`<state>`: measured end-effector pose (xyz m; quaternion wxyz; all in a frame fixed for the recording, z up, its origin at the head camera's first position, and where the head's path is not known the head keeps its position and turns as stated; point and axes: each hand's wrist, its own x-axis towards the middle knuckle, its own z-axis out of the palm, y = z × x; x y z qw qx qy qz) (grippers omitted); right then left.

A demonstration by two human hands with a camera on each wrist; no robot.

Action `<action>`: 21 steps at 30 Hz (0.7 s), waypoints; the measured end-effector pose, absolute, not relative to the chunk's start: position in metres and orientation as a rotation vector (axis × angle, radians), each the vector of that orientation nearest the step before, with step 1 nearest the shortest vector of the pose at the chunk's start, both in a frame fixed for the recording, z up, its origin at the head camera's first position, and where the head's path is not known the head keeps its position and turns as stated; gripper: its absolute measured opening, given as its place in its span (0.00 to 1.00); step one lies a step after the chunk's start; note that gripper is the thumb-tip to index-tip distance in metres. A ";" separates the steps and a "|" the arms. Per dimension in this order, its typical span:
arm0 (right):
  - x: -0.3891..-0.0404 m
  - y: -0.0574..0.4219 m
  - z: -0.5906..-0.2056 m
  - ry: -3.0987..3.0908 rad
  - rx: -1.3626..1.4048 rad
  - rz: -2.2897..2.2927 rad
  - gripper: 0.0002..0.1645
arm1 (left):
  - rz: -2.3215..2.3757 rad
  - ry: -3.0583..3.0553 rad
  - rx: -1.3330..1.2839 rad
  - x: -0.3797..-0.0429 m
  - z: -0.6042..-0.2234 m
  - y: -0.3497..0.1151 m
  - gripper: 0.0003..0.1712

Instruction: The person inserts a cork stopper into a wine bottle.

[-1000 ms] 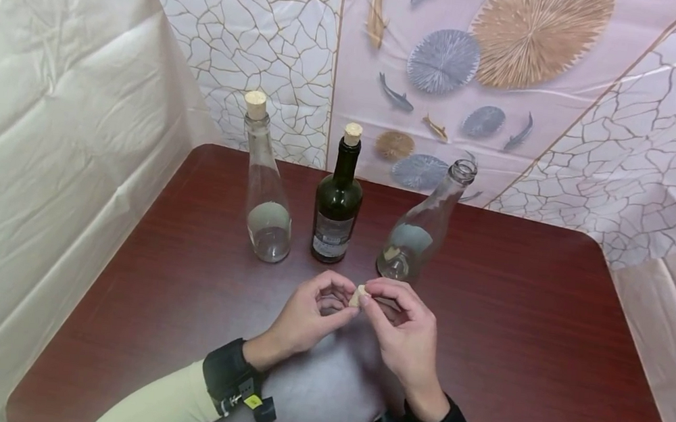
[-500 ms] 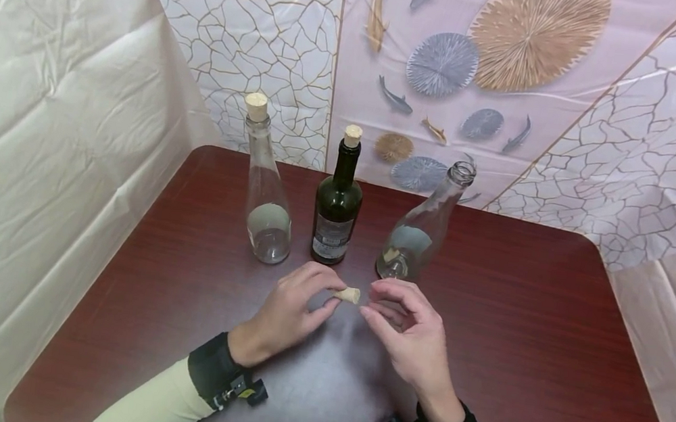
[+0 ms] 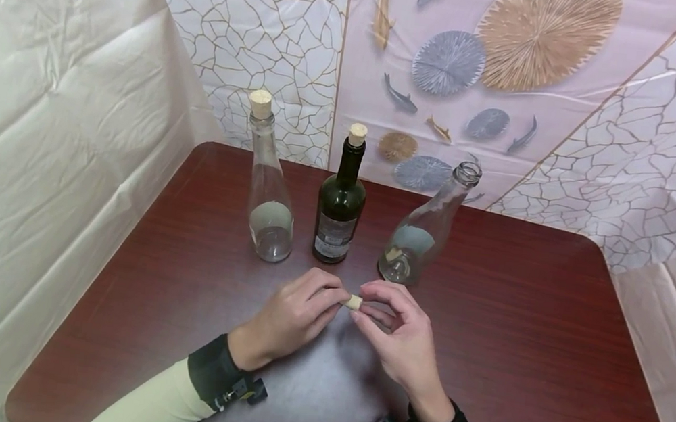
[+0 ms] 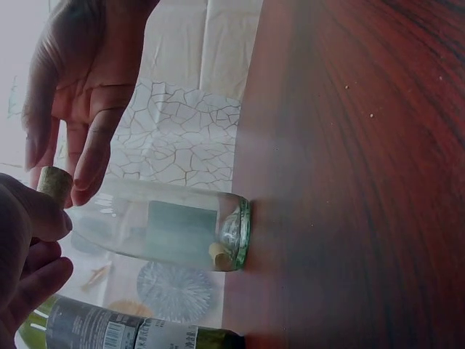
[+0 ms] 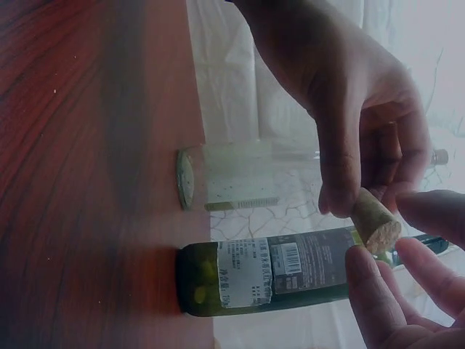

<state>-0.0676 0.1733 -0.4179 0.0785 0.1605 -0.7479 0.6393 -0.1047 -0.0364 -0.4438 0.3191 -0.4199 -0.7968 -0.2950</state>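
Note:
Low over the table, my left hand pinches a small tapered cork between thumb and fingers. Its wider, speckled end faces my right hand. The right thumb and fingers are loosely spread around that free end, fingertips right at the cork, without closing on it. Just beyond my hands is a clear bottle with an uncorked mouth and a pale lump inside at its base. A dark green wine bottle to its left has a cork in its neck.
Farther left stands another clear bottle, topped by a larger cork. All three bottles form a row on the dark red wooden table. Patterned sheeting hangs behind the table, and a cream cloth hangs at the left.
Half a second ago the right hand was apart from the cork in the left hand; its fingertips now surround the free end. Earlier still, both hands were at the cork. The bottles have not moved.

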 end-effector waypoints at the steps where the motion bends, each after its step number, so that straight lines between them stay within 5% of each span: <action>1: -0.068 0.173 -0.418 -2.245 0.478 1.906 0.21 | -0.777 -2.098 -1.105 -0.105 -0.444 -0.036 0.09; 21: -0.065 0.177 -0.424 -2.191 0.423 1.877 0.13 | -0.873 -2.094 -1.131 -0.112 -0.440 -0.034 0.12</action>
